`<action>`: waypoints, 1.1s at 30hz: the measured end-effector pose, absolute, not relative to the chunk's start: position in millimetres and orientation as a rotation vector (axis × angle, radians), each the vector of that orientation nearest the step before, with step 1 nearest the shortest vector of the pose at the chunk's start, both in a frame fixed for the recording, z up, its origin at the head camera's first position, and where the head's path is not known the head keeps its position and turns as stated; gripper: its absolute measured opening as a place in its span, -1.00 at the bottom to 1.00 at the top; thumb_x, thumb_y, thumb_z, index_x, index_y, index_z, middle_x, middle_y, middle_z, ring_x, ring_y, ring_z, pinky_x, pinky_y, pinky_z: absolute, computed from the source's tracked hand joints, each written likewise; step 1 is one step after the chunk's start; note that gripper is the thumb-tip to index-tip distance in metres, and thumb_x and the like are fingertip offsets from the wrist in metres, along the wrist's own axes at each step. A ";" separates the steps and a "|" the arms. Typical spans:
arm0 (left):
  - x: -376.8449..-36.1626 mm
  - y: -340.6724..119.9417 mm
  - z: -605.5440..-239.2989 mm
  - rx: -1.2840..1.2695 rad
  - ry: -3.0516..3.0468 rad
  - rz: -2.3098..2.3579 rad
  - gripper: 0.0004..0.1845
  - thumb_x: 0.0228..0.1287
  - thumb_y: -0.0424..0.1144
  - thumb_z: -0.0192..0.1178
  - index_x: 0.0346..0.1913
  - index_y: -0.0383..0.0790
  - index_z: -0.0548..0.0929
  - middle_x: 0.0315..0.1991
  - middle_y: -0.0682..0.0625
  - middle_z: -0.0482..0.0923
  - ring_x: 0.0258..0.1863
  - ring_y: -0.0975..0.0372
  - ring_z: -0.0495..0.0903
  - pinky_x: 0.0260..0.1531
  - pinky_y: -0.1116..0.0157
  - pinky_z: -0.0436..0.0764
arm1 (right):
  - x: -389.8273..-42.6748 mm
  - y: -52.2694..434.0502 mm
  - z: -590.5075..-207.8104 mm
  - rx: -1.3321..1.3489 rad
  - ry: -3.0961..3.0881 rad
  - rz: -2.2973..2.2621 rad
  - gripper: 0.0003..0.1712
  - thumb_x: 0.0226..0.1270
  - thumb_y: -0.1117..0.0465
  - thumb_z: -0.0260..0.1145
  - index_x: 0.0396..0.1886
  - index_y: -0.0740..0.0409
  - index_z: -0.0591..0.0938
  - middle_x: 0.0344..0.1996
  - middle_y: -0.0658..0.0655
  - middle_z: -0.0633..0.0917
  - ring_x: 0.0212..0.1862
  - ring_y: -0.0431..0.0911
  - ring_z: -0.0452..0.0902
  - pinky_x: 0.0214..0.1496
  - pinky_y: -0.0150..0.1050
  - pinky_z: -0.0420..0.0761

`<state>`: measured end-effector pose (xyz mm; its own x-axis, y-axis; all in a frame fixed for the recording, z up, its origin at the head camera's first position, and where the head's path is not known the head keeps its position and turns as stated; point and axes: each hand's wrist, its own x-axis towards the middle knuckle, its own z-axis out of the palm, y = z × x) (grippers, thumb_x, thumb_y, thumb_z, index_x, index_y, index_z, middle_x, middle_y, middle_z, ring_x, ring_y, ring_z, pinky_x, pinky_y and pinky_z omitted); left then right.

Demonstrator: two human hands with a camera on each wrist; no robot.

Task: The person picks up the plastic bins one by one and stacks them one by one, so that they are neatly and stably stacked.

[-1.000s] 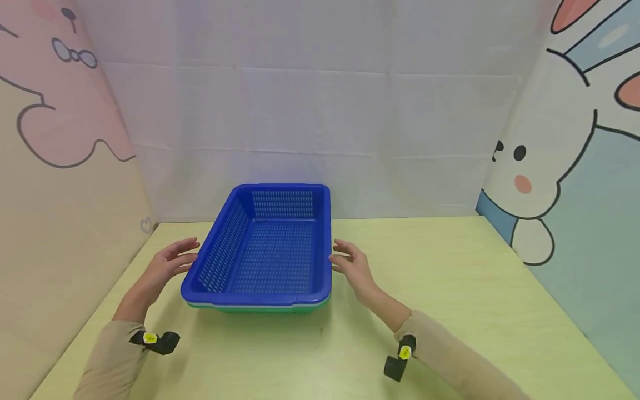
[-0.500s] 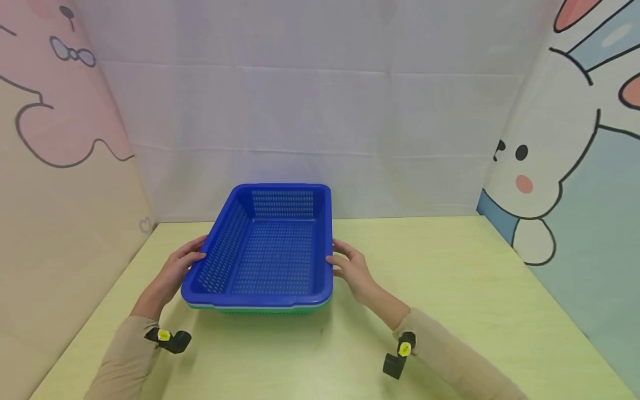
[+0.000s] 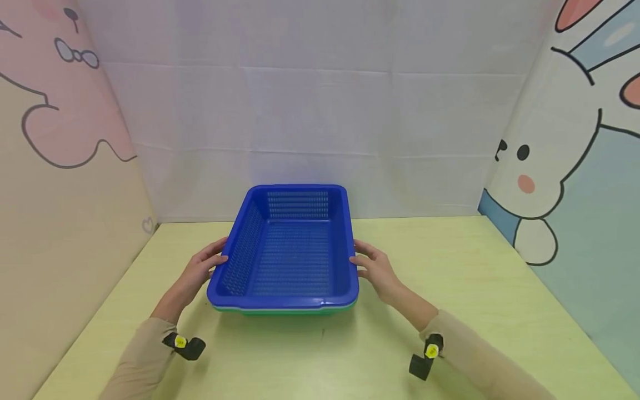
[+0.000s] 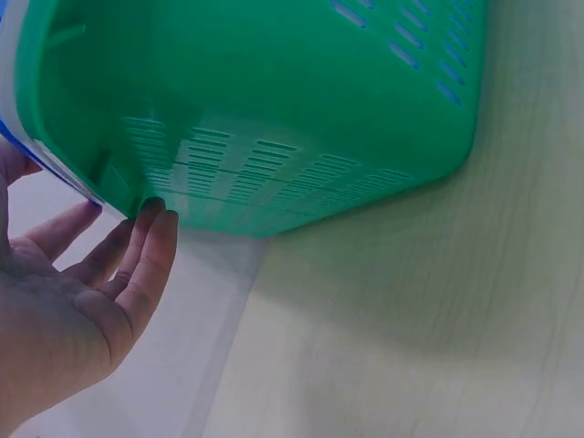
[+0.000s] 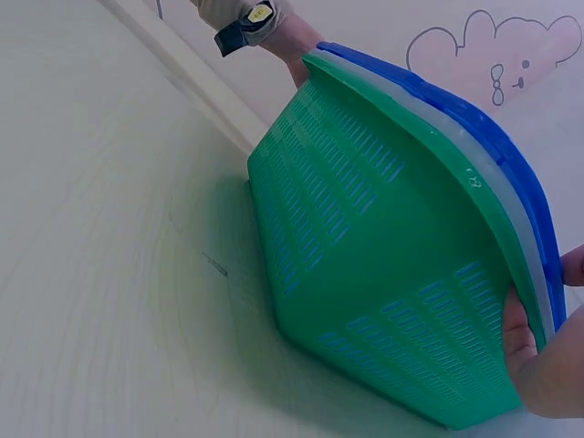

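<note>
The stack of baskets, blue basket (image 3: 290,250) on top and green basket (image 4: 274,100) beneath, sits mid-table (image 3: 450,311). The left hand (image 3: 200,272) and right hand (image 3: 377,269) grip its left and right rims, fingers curled under.

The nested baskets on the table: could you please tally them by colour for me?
Blue basket: 1
White basket, only its rim showing: 1
Green basket: 1
Total: 3
</note>
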<state>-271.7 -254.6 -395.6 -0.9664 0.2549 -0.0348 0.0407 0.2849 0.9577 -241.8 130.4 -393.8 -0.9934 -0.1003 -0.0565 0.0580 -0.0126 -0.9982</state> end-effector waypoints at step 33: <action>-267.3 -161.8 -407.3 0.286 2.248 1.977 -0.45 0.33 -0.25 0.00 0.36 -0.21 0.18 0.33 -0.16 0.17 0.24 -0.02 0.28 0.10 0.03 0.43 | -233.1 219.9 -388.0 -0.118 2.069 -2.165 -0.37 0.32 0.34 0.01 0.34 0.42 0.10 -0.05 -0.13 0.57 -0.16 -0.33 0.53 -0.07 -0.41 0.54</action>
<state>-267.3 -161.8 -407.3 -0.9730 0.2296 0.0239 0.0530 0.1215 0.9912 -233.1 219.9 -388.0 -0.9865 -0.1581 -0.0431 0.0502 -0.0410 -0.9979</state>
